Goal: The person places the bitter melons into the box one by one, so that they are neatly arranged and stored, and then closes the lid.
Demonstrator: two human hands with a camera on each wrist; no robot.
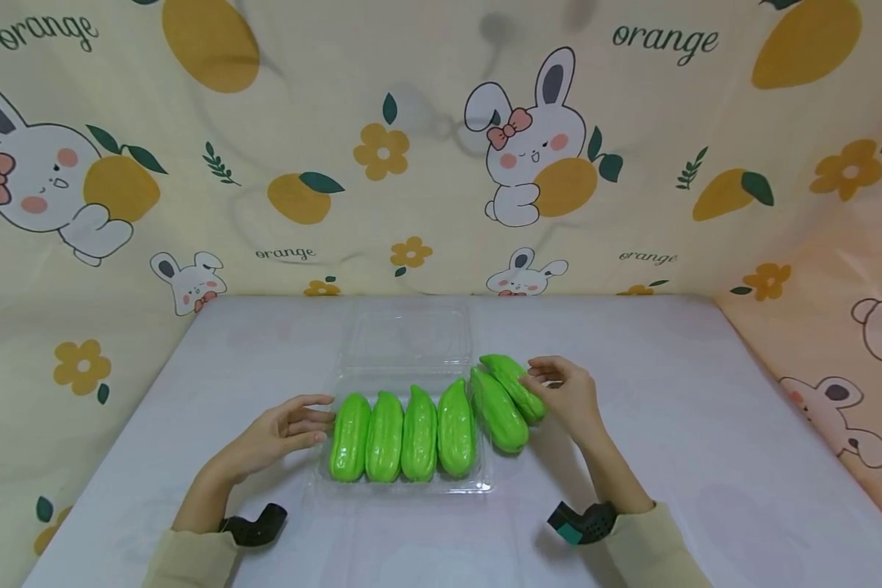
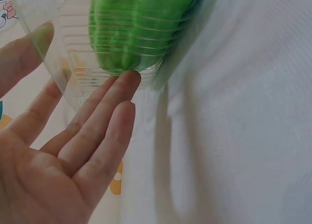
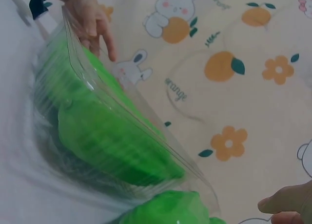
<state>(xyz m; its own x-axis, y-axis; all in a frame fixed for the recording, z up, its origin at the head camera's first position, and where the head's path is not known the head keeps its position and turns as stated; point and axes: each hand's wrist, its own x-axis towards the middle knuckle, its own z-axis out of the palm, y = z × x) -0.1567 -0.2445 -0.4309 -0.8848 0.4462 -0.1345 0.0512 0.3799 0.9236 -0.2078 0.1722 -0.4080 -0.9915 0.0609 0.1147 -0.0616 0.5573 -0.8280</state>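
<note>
Several bright green, ridged bitter melons (image 1: 420,433) stand side by side in a clear plastic clamshell box (image 1: 478,488), its lid (image 1: 412,335) laid back behind it. Outside its right wall, one bitter melon (image 1: 501,416) leans on the box. Another bitter melon (image 1: 513,382) lies against that one, farther right. My left hand (image 1: 294,429) is at the box's left side; in the left wrist view its extended fingertips (image 2: 129,80) touch the clear wall. My right hand (image 1: 567,396) hovers by the outermost melon, fingers loosely bent; contact is unclear. Only its fingertips (image 3: 280,199) show in the right wrist view.
The box stands on a white tabletop (image 1: 669,392). Behind it rises a cream cloth backdrop (image 1: 426,196) printed with rabbits and oranges, which also runs along both sides. Each wrist carries a dark camera mount (image 1: 256,527).
</note>
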